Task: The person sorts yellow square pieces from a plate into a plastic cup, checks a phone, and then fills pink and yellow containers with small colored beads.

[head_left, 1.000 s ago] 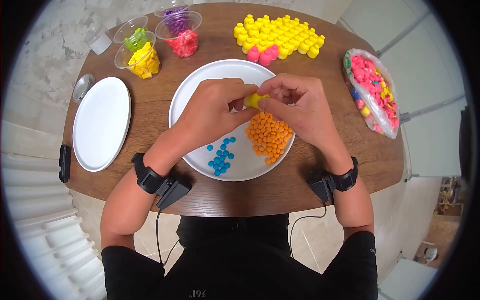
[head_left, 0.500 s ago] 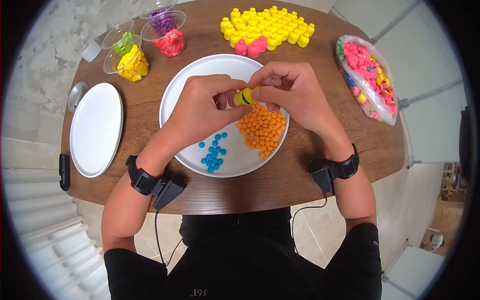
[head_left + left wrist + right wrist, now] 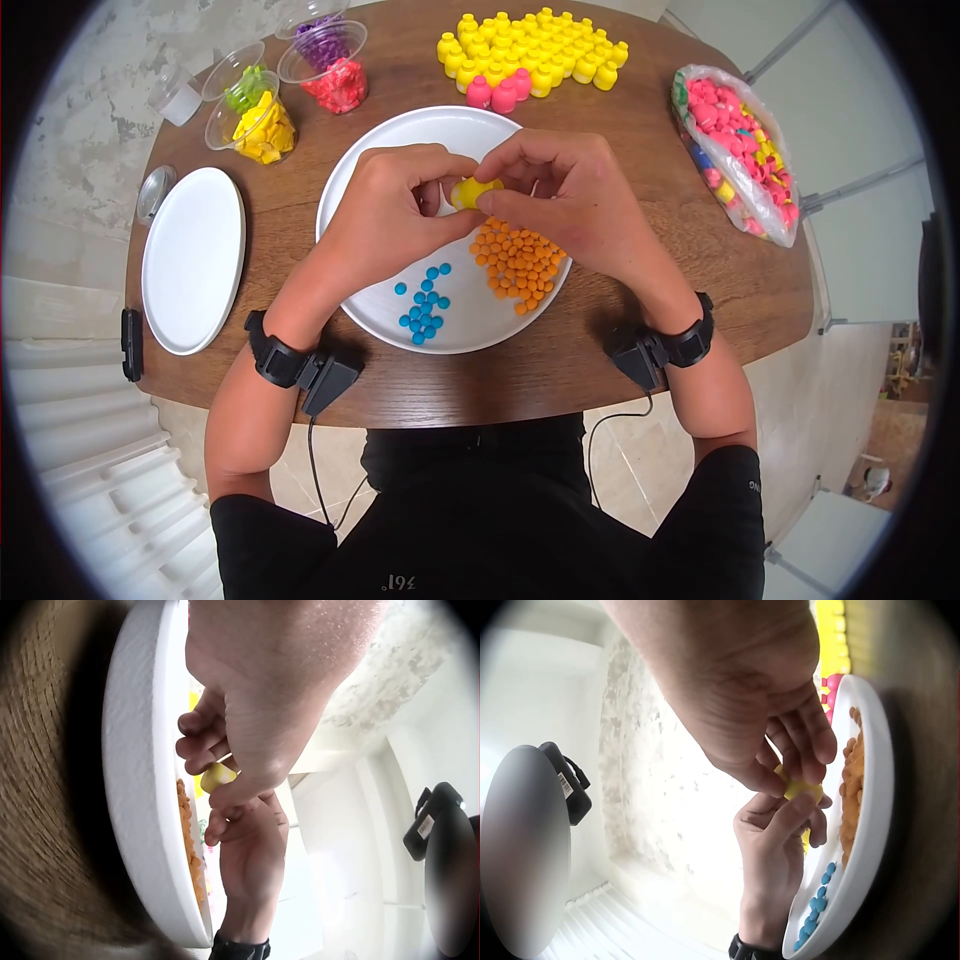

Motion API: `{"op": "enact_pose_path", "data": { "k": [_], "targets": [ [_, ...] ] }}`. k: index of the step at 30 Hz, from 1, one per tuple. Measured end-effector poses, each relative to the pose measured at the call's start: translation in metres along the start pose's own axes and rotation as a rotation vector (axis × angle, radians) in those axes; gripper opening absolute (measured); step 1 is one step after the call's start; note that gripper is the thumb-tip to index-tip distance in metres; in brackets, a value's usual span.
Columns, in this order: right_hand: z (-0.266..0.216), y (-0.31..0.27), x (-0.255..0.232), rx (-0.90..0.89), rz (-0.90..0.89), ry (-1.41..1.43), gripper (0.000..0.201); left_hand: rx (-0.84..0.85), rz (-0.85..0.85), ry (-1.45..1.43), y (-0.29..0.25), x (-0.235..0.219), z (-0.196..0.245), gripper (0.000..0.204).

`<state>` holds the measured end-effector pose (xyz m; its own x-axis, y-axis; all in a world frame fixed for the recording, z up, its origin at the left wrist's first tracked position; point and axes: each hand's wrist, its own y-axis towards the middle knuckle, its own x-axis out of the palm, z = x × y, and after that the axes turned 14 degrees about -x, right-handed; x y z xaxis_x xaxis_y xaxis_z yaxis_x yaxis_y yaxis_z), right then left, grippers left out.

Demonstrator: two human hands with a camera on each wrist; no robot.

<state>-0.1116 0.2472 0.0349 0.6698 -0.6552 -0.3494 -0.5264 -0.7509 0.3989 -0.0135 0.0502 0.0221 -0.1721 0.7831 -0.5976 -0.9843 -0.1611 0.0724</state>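
Both hands hold one small yellow bottle (image 3: 468, 192) over the large white plate (image 3: 350, 130). My left hand (image 3: 385, 205) grips its body between thumb and curled fingers. Thumb and fingertips of my right hand (image 3: 572, 208) pinch the bottle's other end. Much of the bottle is hidden by fingers; a bit of yellow bottle (image 3: 217, 778) shows in the left wrist view and also in the right wrist view. Below the hands, the plate bears a heap of orange candy-like pellets (image 3: 515, 265) and a smaller group of blue pellets (image 3: 425, 310).
Behind the plate stand rows of yellow bottles (image 3: 540, 50) with several pink bottles (image 3: 500, 95) in front. Clear cups (image 3: 265, 130) of coloured pieces stand back left, near an oval white plate (image 3: 195, 265). A plastic bag (image 3: 740, 150) of pink and yellow pieces lies at right.
The hands keep hold of the bottle while turning it: a dark label mark showed half a second ago and is hidden now. The head view has shifted slightly.
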Motion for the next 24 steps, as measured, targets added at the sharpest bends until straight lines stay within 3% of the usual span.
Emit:
{"op": "enact_pose_path", "data": {
  "k": [12,16,18,20,24],
  "targets": [
    [-0.014,-0.009,0.022,-0.086,-0.071,0.033,0.02,0.074,-0.102,0.16,-0.023,-0.034,0.017,0.028],
    [-0.024,-0.015,0.032,0.019,-0.192,0.194,0.016,-0.039,-0.149,0.198,-0.055,-0.046,0.03,0.03],
    [-0.02,-0.02,0.036,0.037,-0.245,0.25,0.015,-0.02,-0.168,0.228,-0.068,-0.045,0.029,0.031],
    [-0.014,-0.022,0.041,-0.11,-0.297,0.215,0.014,-0.101,-0.149,0.235,-0.077,-0.044,0.031,0.032],
    [-0.014,-0.024,0.044,-0.146,-0.255,0.259,0.017,-0.168,-0.167,0.236,-0.079,-0.044,0.041,0.03]
  ]
}}
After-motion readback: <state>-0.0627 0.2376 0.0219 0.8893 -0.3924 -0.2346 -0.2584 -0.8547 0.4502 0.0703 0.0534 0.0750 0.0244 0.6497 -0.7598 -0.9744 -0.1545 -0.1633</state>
